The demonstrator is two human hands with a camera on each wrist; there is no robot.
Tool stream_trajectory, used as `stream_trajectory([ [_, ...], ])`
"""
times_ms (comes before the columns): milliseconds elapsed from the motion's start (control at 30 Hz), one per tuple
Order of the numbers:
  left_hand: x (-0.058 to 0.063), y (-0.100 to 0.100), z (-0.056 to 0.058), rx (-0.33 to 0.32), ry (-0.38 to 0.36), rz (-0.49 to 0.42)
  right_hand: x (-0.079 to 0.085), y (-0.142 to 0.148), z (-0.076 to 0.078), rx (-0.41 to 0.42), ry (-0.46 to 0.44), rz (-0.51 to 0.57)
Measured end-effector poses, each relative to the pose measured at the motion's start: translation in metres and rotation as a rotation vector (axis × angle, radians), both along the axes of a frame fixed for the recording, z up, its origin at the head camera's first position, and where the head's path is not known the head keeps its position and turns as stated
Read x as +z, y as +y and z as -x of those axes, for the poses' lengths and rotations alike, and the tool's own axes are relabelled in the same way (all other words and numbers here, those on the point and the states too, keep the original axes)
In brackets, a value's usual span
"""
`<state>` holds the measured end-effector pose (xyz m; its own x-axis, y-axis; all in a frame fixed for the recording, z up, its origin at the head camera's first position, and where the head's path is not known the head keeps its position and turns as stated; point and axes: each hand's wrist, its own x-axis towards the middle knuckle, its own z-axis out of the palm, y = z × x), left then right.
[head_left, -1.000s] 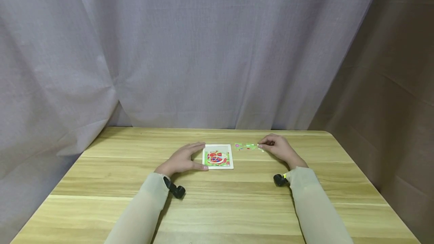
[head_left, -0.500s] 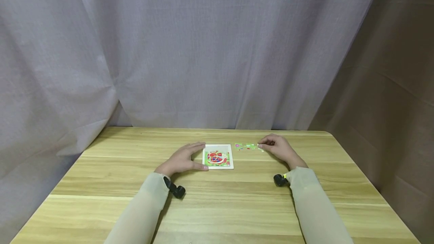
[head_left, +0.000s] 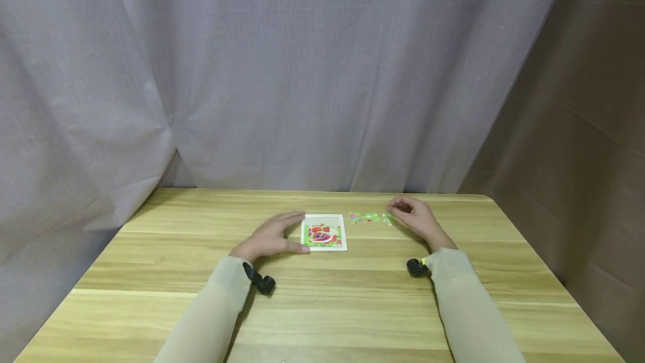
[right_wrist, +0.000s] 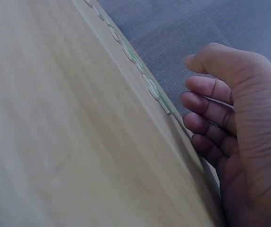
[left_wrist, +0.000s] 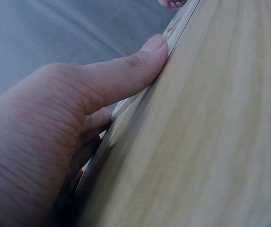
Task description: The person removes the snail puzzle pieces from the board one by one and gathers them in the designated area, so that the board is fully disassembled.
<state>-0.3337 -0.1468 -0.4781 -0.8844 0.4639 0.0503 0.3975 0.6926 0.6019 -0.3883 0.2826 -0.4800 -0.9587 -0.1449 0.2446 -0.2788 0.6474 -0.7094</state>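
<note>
A square jigsaw puzzle tray [head_left: 325, 249] with a white rim lies on the table, its lower part filled with a red, white and green picture and a pale band across its far part. My left hand [head_left: 272, 236] spans its left side, fingers at the far corner and thumb on the near corner. In the left wrist view, the thumb [left_wrist: 130, 71] presses along the tray's edge. Right of the tray, several green jigsaw pieces [head_left: 372, 217] lie in a row. My right hand [head_left: 414, 218] hovers just beyond the row's right end, fingers [right_wrist: 206, 104] loosely bent, nothing between them and the thumb.
The wooden table [head_left: 342, 307] ends at a back edge close behind the tray and pieces. A grey curtain [head_left: 282, 83] hangs behind it, and a darker brown drape [head_left: 579, 144] hangs at the right. Black wrist cameras [head_left: 417, 268] sit near both cuffs.
My right hand has moved slightly up and right, away from the rightmost jigsaw piece, which now shows more fully. The left hand and the tray stay put.
</note>
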Motion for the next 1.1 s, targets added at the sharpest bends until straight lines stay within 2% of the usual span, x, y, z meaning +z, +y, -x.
stream_trajectory([
  [500, 0.004, 0.001, -0.003, 0.003, -0.025, -0.032, 0.001, -0.001, -0.003, 0.015, 0.051, 0.038],
  [833, 0.002, 0.001, -0.003, 0.004, -0.020, -0.036, 0.002, -0.008, -0.004, 0.022, 0.062, 0.048],
  [967, 0.002, 0.001, -0.003, 0.002, -0.012, -0.029, 0.004, -0.031, -0.006, 0.090, 0.085, 0.038],
  [1100, 0.000, 0.001, -0.002, 0.001, -0.008, -0.026, 0.006, -0.072, -0.015, 0.231, 0.132, 0.001],
])
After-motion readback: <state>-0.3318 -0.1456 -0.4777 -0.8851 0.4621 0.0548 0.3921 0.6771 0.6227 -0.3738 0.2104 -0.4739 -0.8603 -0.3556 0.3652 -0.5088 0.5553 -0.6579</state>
